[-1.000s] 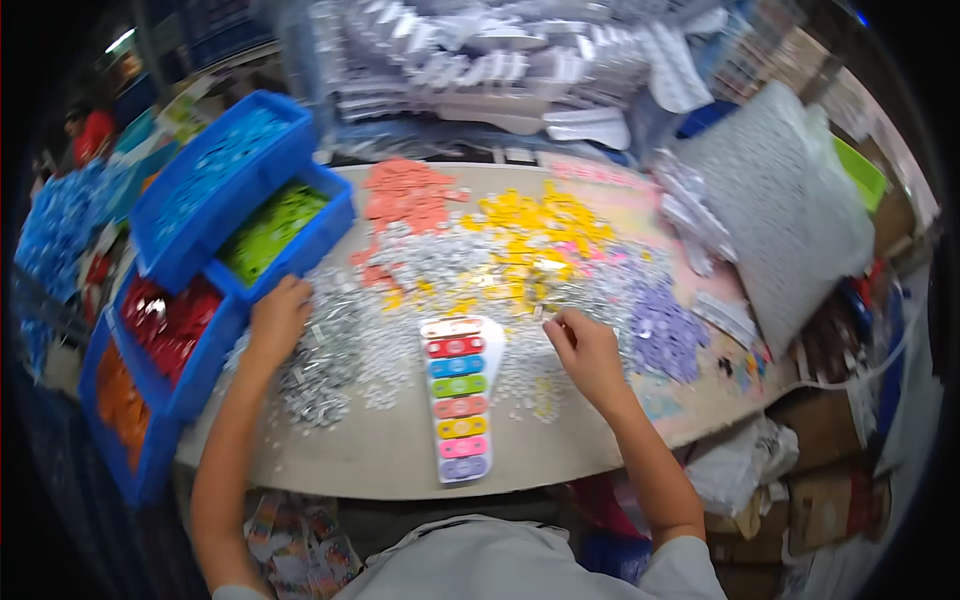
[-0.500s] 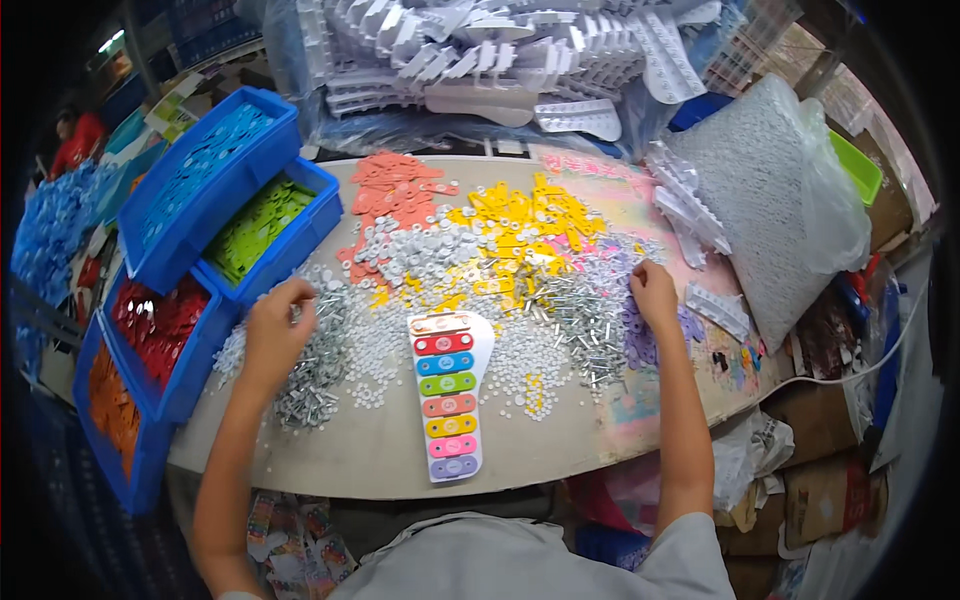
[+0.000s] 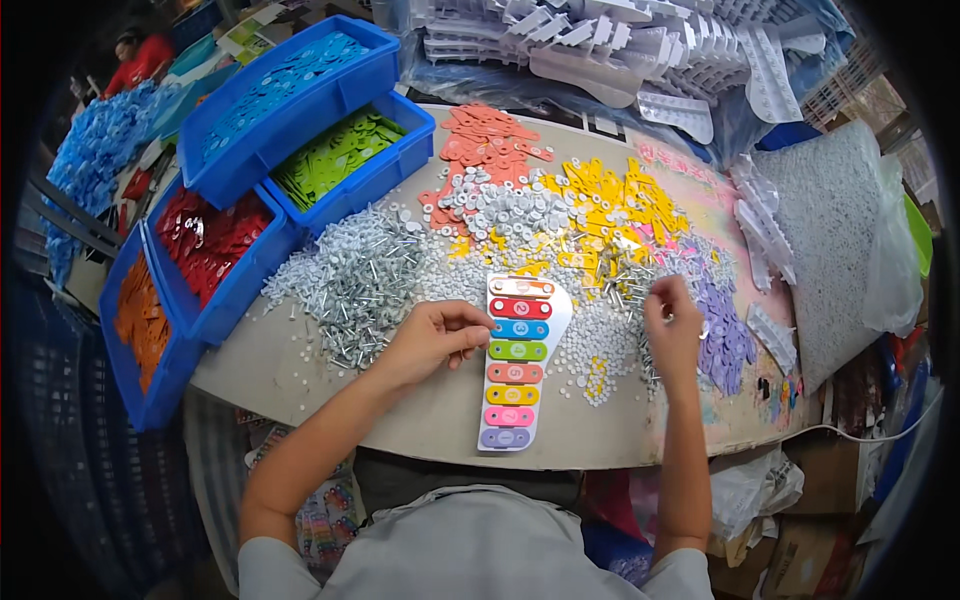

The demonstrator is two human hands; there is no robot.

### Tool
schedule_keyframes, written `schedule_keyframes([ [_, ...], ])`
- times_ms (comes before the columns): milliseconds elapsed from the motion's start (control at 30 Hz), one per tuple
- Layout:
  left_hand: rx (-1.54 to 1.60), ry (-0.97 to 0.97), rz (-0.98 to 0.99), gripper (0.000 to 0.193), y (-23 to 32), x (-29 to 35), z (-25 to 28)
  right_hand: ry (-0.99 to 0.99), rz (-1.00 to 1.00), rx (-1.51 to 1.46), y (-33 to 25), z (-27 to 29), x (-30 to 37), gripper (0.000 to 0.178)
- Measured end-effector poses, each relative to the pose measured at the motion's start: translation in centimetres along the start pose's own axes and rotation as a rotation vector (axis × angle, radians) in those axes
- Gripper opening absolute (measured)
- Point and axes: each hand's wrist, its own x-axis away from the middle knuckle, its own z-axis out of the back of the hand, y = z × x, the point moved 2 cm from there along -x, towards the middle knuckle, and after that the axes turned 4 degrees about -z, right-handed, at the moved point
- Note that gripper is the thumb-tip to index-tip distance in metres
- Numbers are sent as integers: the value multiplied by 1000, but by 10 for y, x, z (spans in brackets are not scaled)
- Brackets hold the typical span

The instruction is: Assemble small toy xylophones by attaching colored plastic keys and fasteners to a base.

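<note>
A toy xylophone (image 3: 515, 374) lies on the table in front of me, a white base with a row of coloured bars across it. White caps sit on the ends of the red bar (image 3: 521, 308). My left hand (image 3: 432, 342) is closed in a pinch at the left end of the blue bar (image 3: 520, 330); what its fingertips hold is too small to make out. Over to the right, my right hand (image 3: 673, 325) is curled closed beside a heap of metal pins (image 3: 628, 270), its fingertip contents hidden.
Blue bins (image 3: 350, 180) at the left hold blue, green, red and orange bars. Loose pins (image 3: 365, 285), white caps (image 3: 515, 208), yellow bars (image 3: 625, 200) and purple bars (image 3: 722, 335) are heaped around. White bases (image 3: 590, 75) are stacked behind; a bulging sack (image 3: 830, 240) stands right.
My left hand has moved right from the left pin heap to the xylophone's blue bar. My right hand has come nearer to me. The whole view has shifted.
</note>
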Motion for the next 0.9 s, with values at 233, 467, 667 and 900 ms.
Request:
schedule_keyframes([
  [233,-22,113,1,17,0,4,3,-53,270,73,-10,-26,16,13],
  [467,12,143,10,16,-16,12,-1,-288,227,115,-20,-60,15,12],
  [667,8,181,19,15,-21,17,-2,-232,127,-26,-19,-80,29,21],
  [900,15,245,-10,15,-27,19,-7,-121,270,39,-24,-67,33,23],
])
